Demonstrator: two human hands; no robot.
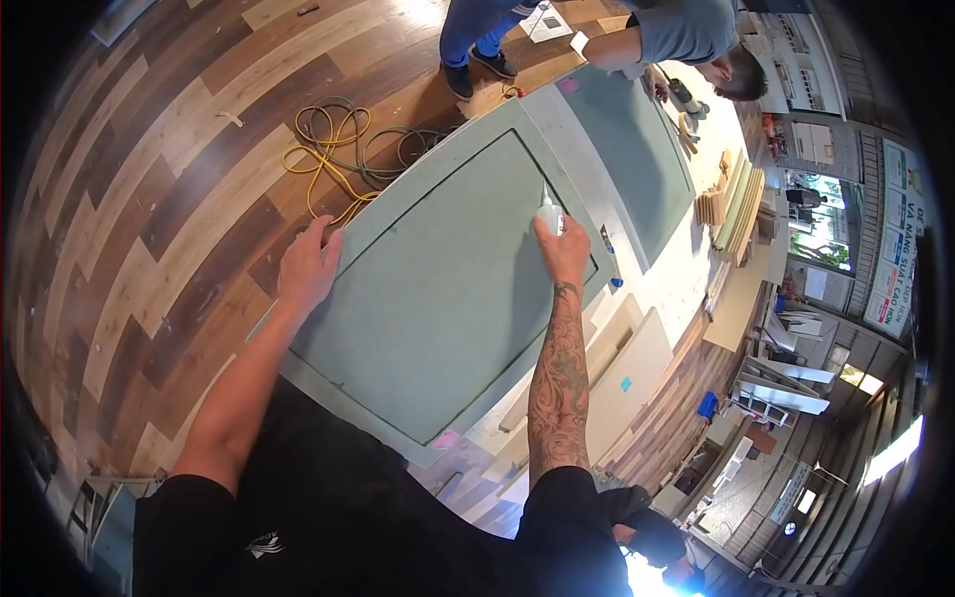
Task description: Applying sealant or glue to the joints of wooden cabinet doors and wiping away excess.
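A large grey-green panel (428, 289) lies in front of me, with a dark groove running as a rectangle inside its border. My right hand (564, 249) is closed around a small white squeeze bottle (549, 216). The bottle's thin nozzle points away from me, over the groove along the panel's right side; whether its tip touches is too small to tell. At the panel's left edge rests my left hand (310, 264), fingers apart and holding nothing.
Beyond lies a second grey-green panel (627, 149), where a co-worker (686, 40) leans over. Yellow and dark hoses (333, 149) coil on the wood-patterned floor to the left. Stacked wood strips (736, 204) stand at the right, and pale boards (622, 368) lie beside my right forearm.
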